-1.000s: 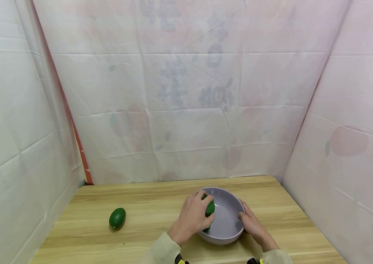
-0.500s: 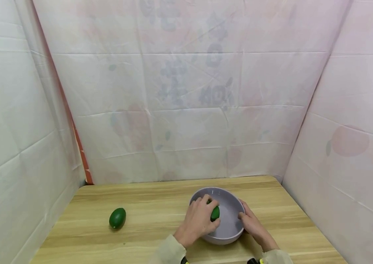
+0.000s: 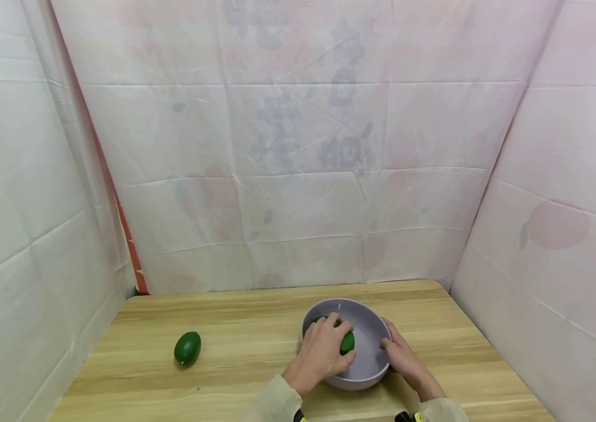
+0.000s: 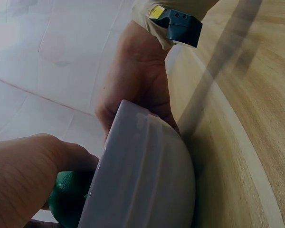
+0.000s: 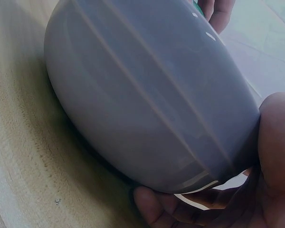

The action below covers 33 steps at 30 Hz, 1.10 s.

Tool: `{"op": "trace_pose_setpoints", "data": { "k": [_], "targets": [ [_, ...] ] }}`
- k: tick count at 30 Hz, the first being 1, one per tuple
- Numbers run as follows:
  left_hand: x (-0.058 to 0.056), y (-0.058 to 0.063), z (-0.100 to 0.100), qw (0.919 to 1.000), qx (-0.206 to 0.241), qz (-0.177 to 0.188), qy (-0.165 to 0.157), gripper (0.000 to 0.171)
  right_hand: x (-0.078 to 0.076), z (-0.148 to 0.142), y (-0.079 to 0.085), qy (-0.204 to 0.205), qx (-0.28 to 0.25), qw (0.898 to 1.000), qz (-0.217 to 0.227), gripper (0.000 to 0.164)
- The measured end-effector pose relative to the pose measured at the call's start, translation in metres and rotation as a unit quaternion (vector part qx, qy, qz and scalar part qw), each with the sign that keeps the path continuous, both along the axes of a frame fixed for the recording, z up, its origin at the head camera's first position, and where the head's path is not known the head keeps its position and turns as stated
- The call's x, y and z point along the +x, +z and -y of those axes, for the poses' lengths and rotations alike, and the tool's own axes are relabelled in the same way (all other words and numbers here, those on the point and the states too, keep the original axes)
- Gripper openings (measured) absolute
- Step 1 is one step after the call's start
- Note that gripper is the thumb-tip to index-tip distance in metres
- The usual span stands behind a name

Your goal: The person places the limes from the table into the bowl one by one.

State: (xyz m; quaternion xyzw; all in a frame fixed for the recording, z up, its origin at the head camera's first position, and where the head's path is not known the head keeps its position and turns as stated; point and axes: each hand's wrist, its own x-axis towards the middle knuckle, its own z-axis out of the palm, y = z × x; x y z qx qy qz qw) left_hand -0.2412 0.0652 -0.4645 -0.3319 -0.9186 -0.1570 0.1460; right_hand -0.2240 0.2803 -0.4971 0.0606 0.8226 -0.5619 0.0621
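Note:
A grey-purple bowl [image 3: 368, 328] sits on the wooden table, right of the middle. My left hand [image 3: 321, 354] reaches over its near left rim, fingers and thumb curled round a dark green lime [image 3: 347, 343] inside the bowl. More green shows past the knuckles, mostly covered by the fingers. In the left wrist view the lime [image 4: 69, 197] appears under the hand, beside the bowl's rim. My right hand [image 3: 405, 360] grips the bowl's right side, thumb over the rim; the right wrist view shows its fingers [image 5: 149, 202] under the outer wall.
Another dark green lime [image 3: 187, 348] lies on the left part of the table [image 3: 245, 316]. Pale printed cloth [image 3: 298, 205] hangs behind the table and along both sides, close to its edges.
My left hand has moved slightly right and further into the bowl with the lime in its grip. The right hand, the bowl and the lime at left stay in place.

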Motion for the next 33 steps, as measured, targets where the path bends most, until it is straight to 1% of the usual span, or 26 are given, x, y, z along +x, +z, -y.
{"op": "trace_pose_setpoints", "data": {
  "k": [9, 13, 19, 25, 33],
  "targets": [
    [-0.002, -0.004, -0.003, 0.9999, 0.006, 0.009, -0.009, 0.037, 0.0, 0.001, 0.002, 0.0, -0.001, 1.0, -0.002, 0.064],
    [-0.002, -0.005, -0.005, 0.9999, -0.001, 0.007, -0.01, 0.037, 0.0, 0.001, 0.002, -0.002, -0.004, 1.0, -0.004, 0.064],
    [-0.001, -0.007, -0.006, 0.9998, -0.005, 0.015, -0.011, 0.037, 0.001, 0.001, 0.002, -0.005, -0.004, 1.0, -0.006, 0.063],
    [0.001, -0.011, -0.008, 0.9994, -0.02, 0.025, -0.012, 0.04, 0.0, 0.001, 0.002, 0.001, -0.001, 1.0, -0.002, 0.063],
    [0.002, -0.016, -0.01, 0.9991, -0.03, 0.021, -0.02, 0.039, 0.001, 0.0, 0.0, -0.004, -0.001, 1.0, 0.0, 0.064]
  ]
}}
